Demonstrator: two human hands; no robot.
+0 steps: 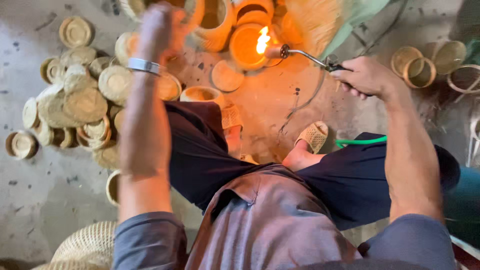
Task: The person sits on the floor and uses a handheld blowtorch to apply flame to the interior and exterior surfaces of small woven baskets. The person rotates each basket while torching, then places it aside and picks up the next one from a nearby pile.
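Gripping the handle of a gas torch (305, 54), the right hand (367, 77) is closed around it, and the flame (262, 41) is played into a round woven basket (246, 46) on the floor. The left hand (159, 31) is raised and blurred; its grip cannot be told. Woven lids (82, 102) are heaped nearby.
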